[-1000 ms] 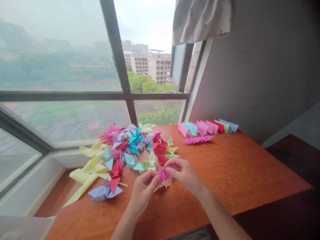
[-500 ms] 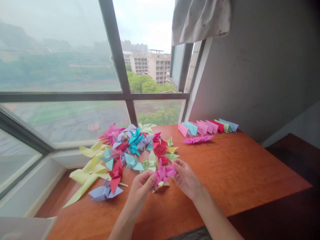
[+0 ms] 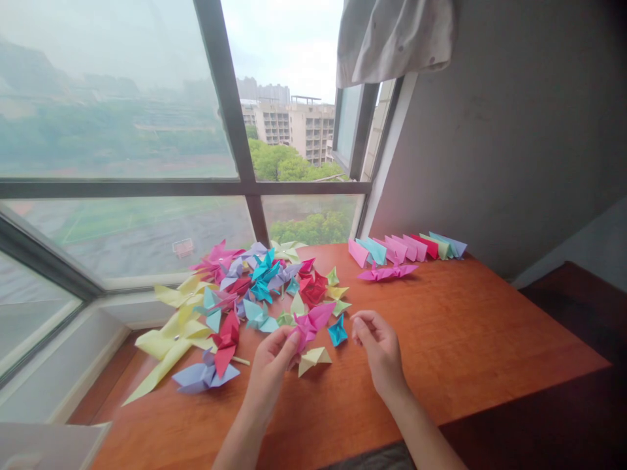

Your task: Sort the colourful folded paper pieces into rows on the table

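Pinched between the thumb and fingers of my left hand (image 3: pixel 277 356) is a pink origami crane (image 3: pixel 313 323), one wing pointing up to the right. My right hand (image 3: pixel 379 349) hovers just right of it, apart from the paper, fingers loosely curled with nothing visible between them. Between the hands, on the table, lies a small blue folded paper piece (image 3: pixel 337 331). A pale yellow folded piece (image 3: pixel 314 359) rests below the crane. Behind my left hand spreads a pile of colourful origami, including a red crane (image 3: pixel 226 343) and a lilac crane (image 3: pixel 206 376).
Yellow paper pinwheels (image 3: pixel 171 339) lie at the left of the wooden table (image 3: pixel 465 326). At the back right stands a row of folded paper pieces (image 3: pixel 414 248), with pink origami (image 3: pixel 386 273) in front. A window (image 3: pixel 294 189) borders the far edge.
My right hand has let go of the pink crane and moved slightly right. My left hand keeps the crane, now tilted with a wing upward, uncovering the blue piece.
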`<move>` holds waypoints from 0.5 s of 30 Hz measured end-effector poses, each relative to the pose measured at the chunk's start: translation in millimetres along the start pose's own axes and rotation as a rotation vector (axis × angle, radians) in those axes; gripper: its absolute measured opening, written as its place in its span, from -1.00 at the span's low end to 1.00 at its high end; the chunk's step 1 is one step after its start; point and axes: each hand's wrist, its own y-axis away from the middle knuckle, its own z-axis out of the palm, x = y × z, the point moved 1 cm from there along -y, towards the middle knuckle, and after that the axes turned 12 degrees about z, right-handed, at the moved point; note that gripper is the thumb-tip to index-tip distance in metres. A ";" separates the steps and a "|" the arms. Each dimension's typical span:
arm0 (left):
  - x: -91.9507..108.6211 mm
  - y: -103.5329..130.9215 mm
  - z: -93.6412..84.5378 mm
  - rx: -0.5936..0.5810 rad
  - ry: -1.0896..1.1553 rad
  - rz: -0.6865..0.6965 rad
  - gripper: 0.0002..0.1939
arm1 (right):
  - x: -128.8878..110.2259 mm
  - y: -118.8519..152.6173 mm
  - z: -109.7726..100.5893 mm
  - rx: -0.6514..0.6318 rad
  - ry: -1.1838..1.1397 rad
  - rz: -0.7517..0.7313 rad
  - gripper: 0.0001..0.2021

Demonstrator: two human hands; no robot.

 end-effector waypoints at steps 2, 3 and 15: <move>-0.9 -0.2 -0.1 -0.013 -0.036 0.003 -0.64 | -4.3 11.8 7.1 -0.068 0.189 -0.135 -0.83; -1.2 -0.4 -0.3 -0.030 -0.055 0.007 -0.63 | -6.0 16.7 11.6 -0.109 0.270 -0.197 -0.85; 3.5 -0.8 4.2 -0.120 -0.234 0.060 -0.59 | -1.6 24.3 32.4 -0.044 0.588 -0.435 -0.88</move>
